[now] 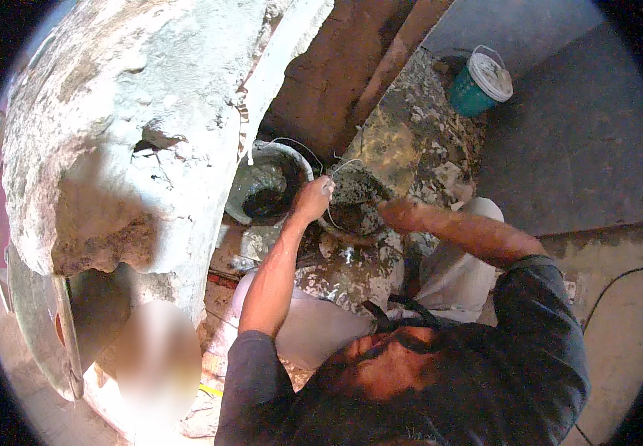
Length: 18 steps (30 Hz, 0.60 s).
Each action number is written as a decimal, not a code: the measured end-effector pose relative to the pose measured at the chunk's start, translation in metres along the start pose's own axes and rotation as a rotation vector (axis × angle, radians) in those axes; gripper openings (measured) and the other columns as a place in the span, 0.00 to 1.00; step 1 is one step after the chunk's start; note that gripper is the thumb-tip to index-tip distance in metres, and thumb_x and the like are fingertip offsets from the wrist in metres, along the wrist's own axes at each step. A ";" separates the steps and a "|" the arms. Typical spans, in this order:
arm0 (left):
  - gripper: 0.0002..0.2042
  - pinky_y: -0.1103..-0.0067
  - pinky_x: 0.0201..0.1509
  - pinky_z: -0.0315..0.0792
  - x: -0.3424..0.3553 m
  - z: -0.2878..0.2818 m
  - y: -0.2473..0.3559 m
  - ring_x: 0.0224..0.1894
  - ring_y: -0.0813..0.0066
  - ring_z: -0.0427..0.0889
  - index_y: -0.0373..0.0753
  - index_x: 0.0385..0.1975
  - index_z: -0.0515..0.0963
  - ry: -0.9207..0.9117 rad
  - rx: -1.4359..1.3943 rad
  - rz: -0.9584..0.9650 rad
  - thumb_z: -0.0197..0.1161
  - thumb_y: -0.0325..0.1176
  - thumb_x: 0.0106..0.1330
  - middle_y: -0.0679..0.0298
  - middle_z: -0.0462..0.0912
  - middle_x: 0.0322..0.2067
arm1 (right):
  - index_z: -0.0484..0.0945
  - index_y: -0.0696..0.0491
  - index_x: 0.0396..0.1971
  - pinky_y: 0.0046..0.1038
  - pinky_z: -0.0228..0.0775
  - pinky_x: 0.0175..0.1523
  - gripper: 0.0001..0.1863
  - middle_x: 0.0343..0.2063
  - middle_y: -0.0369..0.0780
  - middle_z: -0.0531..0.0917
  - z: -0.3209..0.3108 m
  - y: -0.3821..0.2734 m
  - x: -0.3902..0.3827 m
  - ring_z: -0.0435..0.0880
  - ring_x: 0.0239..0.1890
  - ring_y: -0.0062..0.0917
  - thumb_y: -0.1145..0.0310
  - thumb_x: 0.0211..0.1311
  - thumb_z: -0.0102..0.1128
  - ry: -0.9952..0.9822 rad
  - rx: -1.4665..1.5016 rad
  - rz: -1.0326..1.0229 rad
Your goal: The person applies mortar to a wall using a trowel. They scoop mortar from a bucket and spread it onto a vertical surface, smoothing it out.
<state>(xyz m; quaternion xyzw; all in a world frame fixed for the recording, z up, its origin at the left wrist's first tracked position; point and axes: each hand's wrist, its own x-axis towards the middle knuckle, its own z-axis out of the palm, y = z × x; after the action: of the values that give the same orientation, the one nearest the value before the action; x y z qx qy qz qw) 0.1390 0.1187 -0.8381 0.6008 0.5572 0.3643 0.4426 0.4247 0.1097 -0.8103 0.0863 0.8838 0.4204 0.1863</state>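
Observation:
Neither of my hands shows in this view. Below me crouches another person (411, 372) in a dark shirt and light trousers, seen from above. One hand of that person (312, 199) grips the thin wire handle of a mortar-caked bucket (353, 195) filled with dark wet mortar. The other hand (403, 214) rests at that bucket's right rim. Just left of it stands a second grey bucket (292, 157) holding wet mortar. A rough white plastered mass (136, 111) fills the upper left, close to the camera.
A round metal pan (39, 327) sits under the plastered mass at lower left, beside two blurred patches. A teal bucket with a white lid (480, 83) stands at the upper right on rubble-strewn ground. Brown wooden planks (396, 59) lean behind the buckets. A black cable (611, 286) runs across the floor at right.

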 end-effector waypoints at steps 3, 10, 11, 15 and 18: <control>0.11 0.63 0.34 0.68 0.004 0.001 0.012 0.31 0.49 0.77 0.36 0.32 0.74 -0.049 -0.016 -0.059 0.50 0.37 0.64 0.51 0.79 0.26 | 0.77 0.56 0.37 0.39 0.73 0.30 0.16 0.32 0.43 0.82 0.018 0.061 0.014 0.79 0.28 0.36 0.68 0.46 0.53 -0.317 0.959 -0.002; 0.09 0.63 0.32 0.67 -0.001 -0.003 0.012 0.29 0.50 0.78 0.36 0.29 0.73 -0.025 -0.018 -0.071 0.52 0.35 0.63 0.50 0.78 0.24 | 0.75 0.55 0.42 0.37 0.74 0.37 0.19 0.36 0.44 0.81 -0.040 -0.011 0.048 0.80 0.35 0.38 0.65 0.48 0.57 -0.486 0.950 0.164; 0.09 0.64 0.31 0.68 -0.001 -0.004 -0.009 0.28 0.52 0.78 0.35 0.28 0.73 0.028 0.078 0.024 0.53 0.34 0.62 0.50 0.78 0.24 | 0.75 0.55 0.43 0.37 0.74 0.38 0.19 0.36 0.44 0.80 -0.050 0.009 0.047 0.80 0.36 0.38 0.65 0.49 0.57 -0.413 0.934 0.089; 0.09 0.64 0.30 0.68 -0.004 -0.007 0.012 0.27 0.53 0.78 0.35 0.28 0.73 -0.019 0.050 -0.069 0.53 0.35 0.62 0.52 0.79 0.24 | 0.75 0.54 0.42 0.37 0.74 0.39 0.19 0.36 0.42 0.80 -0.024 0.082 0.020 0.81 0.36 0.37 0.66 0.47 0.58 -0.351 0.953 -0.067; 0.09 0.65 0.30 0.69 -0.005 -0.004 0.030 0.27 0.54 0.79 0.36 0.28 0.74 -0.091 -0.187 -0.159 0.53 0.35 0.62 0.54 0.80 0.24 | 0.77 0.53 0.40 0.37 0.74 0.39 0.17 0.35 0.41 0.81 0.014 0.083 0.029 0.81 0.36 0.36 0.68 0.47 0.58 -0.555 1.053 0.066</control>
<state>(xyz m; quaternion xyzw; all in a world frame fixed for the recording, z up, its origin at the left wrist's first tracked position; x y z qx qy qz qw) 0.1454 0.1148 -0.8089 0.5265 0.5461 0.3510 0.5490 0.4031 0.1808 -0.7616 0.3013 0.8884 -0.1071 0.3293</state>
